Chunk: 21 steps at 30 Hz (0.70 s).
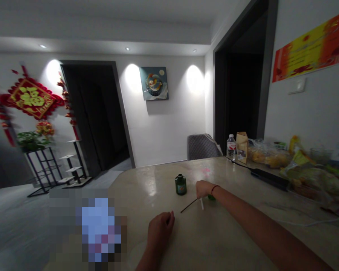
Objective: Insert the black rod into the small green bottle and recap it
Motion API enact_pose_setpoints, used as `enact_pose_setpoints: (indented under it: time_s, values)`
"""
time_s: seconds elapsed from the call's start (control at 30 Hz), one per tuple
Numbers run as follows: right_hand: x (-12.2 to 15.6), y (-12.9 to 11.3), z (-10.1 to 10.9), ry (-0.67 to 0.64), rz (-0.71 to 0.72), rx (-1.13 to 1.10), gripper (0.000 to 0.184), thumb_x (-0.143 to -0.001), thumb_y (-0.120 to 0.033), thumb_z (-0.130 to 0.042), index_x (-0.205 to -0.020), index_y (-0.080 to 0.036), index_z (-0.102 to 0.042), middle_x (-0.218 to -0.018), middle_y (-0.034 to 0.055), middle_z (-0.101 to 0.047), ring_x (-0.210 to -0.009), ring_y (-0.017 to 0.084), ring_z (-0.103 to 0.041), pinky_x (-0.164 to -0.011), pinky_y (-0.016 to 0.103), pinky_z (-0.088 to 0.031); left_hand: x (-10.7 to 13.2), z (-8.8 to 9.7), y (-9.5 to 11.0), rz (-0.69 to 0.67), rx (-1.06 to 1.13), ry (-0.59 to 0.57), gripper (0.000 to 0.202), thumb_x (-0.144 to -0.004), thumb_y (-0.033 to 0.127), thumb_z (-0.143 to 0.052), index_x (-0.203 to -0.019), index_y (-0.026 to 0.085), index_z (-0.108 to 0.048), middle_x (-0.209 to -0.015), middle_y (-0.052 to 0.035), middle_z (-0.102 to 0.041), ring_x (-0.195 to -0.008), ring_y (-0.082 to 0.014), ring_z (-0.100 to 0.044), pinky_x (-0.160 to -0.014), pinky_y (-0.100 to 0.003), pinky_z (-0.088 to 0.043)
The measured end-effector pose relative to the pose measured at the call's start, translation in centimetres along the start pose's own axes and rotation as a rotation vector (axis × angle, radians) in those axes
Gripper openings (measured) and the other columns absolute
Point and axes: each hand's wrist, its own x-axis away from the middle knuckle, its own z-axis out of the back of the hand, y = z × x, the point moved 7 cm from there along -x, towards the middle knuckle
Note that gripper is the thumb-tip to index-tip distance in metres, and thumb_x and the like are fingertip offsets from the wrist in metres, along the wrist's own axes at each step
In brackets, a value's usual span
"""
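Note:
My right hand [205,189] reaches over the table with its fingers closed and pointing down. A thin dark stick [189,206] runs from its fingertips down to the left, its far end near the tabletop. Just under the same fingers lies a short white stick [202,204]. Partly hidden behind my right wrist is a green object [211,197]. To the left of that hand, a small dark green bottle [180,186] stands upright, its neck uncapped. My left hand [161,226] rests nearer to me with curled fingers, and nothing shows in it.
The pale table [147,184] carries a water bottle [231,146], a paper bag [242,147], a black power strip [269,178] and several plastic bags [271,155] at the right. A white cable [305,224] crosses there. Behind stands a grey chair [202,146]. A pixelated patch covers the lower left.

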Motion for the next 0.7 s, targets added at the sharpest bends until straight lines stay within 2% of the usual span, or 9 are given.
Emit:
enact_pose_setpoints:
  time_s: [0.17,0.33,0.43,0.57,0.7]
  values:
    - [0.7,2.1,1.5,0.042,-0.100,0.068,0.029,-0.053,-0.016,-0.065,-0.082,-0.016,-0.070,-0.091,0.0145,-0.068,-0.091,0.027,-0.061,-0.073,0.032,-0.047,0.0,-0.1,0.1,-0.010,-0.005,0.000,0.044,-0.085,0.036,-0.028,-0.057,0.016,-0.055,-0.059,-0.0019,-0.056,-0.053,-0.0094,-0.045,-0.055,-0.023,-0.024]
    - [1.5,4.0,0.8,-0.081,-0.166,0.109,0.037,-0.038,-0.011,-0.071,-0.076,-0.011,-0.070,-0.091,0.0174,-0.068,-0.085,0.032,-0.063,-0.067,0.036,-0.049,-0.1,-0.1,0.0,-0.008,-0.009,0.006,0.044,-0.086,0.036,-0.028,-0.057,0.016,-0.056,-0.060,-0.0022,-0.058,-0.054,-0.0095,-0.047,-0.055,-0.022,-0.024]
    - [1.7,4.6,1.3,-0.044,-0.161,0.086,0.039,-0.039,-0.009,-0.069,-0.078,-0.009,-0.068,-0.092,0.0194,-0.067,-0.087,0.033,-0.062,-0.066,0.035,-0.049,-0.1,-0.2,0.0,-0.008,-0.008,0.005,0.043,-0.086,0.035,-0.028,-0.057,0.016,-0.055,-0.060,-0.0020,-0.057,-0.055,-0.0094,-0.047,-0.055,-0.022,-0.024]
    - [0.7,4.9,4.5,0.096,-0.154,-0.003,0.046,-0.045,-0.016,-0.070,-0.089,-0.008,-0.065,-0.095,0.0196,-0.065,-0.088,0.031,-0.061,-0.066,0.032,-0.046,0.0,-0.1,0.1,-0.015,-0.018,0.007,0.043,-0.086,0.035,-0.029,-0.057,0.016,-0.055,-0.060,-0.0022,-0.057,-0.054,-0.0096,-0.047,-0.055,-0.023,-0.023]
    - [-1.4,2.9,8.4,0.282,-0.072,-0.178,0.042,-0.059,-0.027,-0.067,-0.097,-0.011,-0.061,-0.096,0.0131,-0.065,-0.087,0.022,-0.060,-0.067,0.025,-0.044,0.1,-0.2,0.0,-0.020,-0.017,0.002,0.045,-0.086,0.035,-0.028,-0.057,0.016,-0.056,-0.060,-0.0025,-0.058,-0.054,-0.0097,-0.046,-0.055,-0.024,-0.022]
